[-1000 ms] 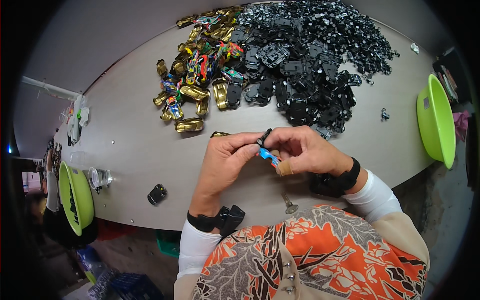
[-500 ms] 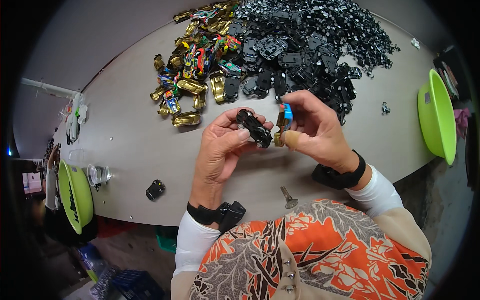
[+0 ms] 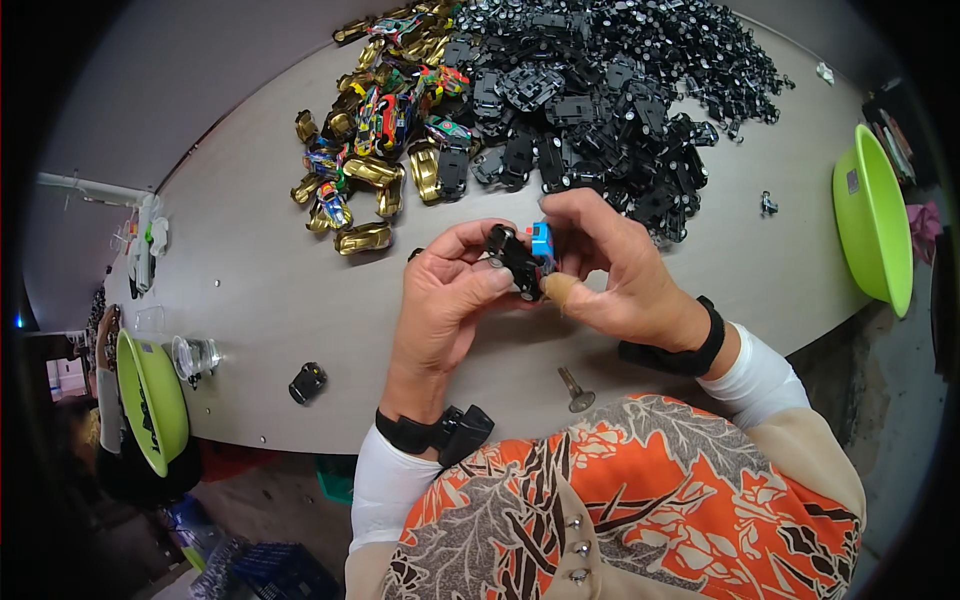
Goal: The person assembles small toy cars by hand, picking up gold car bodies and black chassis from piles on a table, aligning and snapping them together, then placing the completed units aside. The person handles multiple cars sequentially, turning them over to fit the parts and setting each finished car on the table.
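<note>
Between the thumb and fingers of my left hand (image 3: 446, 285) is a black toy car chassis (image 3: 513, 262) with small wheels. My right hand (image 3: 622, 268) pinches a blue toy car body shell (image 3: 542, 240) and holds it against the chassis. The two parts meet at a slant, and the fingers cover much of the shell. A tan wrap covers the right thumb's tip. Below my hands, a metal bolt-like piece with a round head (image 3: 577, 392) lies on the table near my shirt. To the left sits another small black toy car part (image 3: 308, 383).
Beyond my hands is a heap of black chassis (image 3: 600, 110), with gold and coloured car shells (image 3: 375, 172) at its left. Small wheel-and-axle pieces (image 3: 700, 50) pile up at the back. Green basins (image 3: 875, 230) flank the table; a clear cup (image 3: 195, 356) stands left. Another person's arm (image 3: 107, 375) shows far left.
My right hand has brought the blue shell left and turned it onto the black chassis; before, the two were apart. My left hand has barely moved, and the view has shifted slightly.
</note>
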Tool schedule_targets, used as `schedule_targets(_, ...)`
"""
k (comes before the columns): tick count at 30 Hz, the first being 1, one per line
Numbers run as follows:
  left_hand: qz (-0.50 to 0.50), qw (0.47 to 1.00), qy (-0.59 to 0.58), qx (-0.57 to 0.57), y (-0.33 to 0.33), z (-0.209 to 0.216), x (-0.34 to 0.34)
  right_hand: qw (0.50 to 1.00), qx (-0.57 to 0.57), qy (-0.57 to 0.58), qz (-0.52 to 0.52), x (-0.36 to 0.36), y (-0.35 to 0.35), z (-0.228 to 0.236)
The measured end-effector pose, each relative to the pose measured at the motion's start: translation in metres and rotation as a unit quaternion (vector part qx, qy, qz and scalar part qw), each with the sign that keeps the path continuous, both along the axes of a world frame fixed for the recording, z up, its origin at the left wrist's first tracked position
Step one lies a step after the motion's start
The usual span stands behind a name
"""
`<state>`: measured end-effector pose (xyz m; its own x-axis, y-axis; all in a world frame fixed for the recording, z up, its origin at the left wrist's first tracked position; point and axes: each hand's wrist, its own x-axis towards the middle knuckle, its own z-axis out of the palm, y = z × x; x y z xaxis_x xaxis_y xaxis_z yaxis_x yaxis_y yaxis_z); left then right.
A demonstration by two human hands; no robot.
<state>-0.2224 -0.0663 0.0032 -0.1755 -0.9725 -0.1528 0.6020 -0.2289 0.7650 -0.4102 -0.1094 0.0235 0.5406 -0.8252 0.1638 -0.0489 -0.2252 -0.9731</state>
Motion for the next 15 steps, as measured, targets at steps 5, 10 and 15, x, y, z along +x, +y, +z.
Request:
schedule_targets(5,0.001,1.0,-0.024,-0.016,0.0041,0.0025,-0.0066,0.996,-0.078,0.037,0.027,0.0025,-0.0033,-0.0007)
schedule_targets(10,-0.009,0.997,-0.06,-0.052,0.0039,-0.0002,-0.0052,0.994,-0.098,0.041,0.04,0.0017,-0.0039,0.0004)
schedule_targets(15,0.008,0.984,-0.146,-0.1,0.0052,0.0023,-0.009,0.997,-0.057,0.031,0.046,-0.0002,-0.0053,0.001)
